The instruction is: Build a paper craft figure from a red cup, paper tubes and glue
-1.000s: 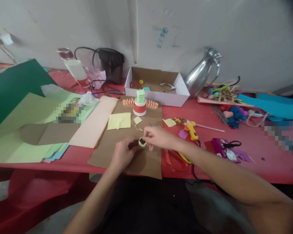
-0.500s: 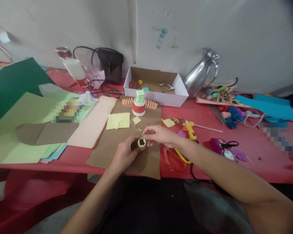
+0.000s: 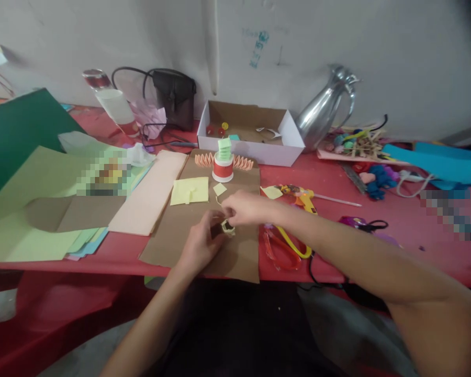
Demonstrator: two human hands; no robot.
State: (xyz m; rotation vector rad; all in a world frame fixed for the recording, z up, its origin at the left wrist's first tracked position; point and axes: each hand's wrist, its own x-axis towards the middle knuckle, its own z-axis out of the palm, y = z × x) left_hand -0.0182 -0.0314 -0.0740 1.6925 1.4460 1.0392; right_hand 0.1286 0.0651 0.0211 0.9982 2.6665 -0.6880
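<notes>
My left hand (image 3: 201,238) is curled around a small pale-yellow paper tube (image 3: 228,228), whose dark open end faces up. Fingers of my right hand (image 3: 245,208) are pinched together at the tube's far rim; what they grip there is hidden. Both hands are over a brown cardboard sheet (image 3: 235,256). Just beyond them lie a small yellow paper square (image 3: 220,189) and a folded yellow paper piece (image 3: 190,191). Farther back stands a red-and-white paper cup (image 3: 222,170) with a green folded-paper strip (image 3: 224,149) on top and orange pleated paper (image 3: 243,163) at either side.
A yellow hot glue gun (image 3: 306,200) lies right of the cardboard, near red scissors-like handles (image 3: 278,251). Behind stand a white box (image 3: 255,152) and a metal jug (image 3: 324,112). Coloured paper sheets (image 3: 35,209) cover the left; craft bits (image 3: 377,180) are at right.
My right hand has shifted left and turned more palm-down over the tube's far rim. My left hand stays around the tube. The camera view has shifted slightly.
</notes>
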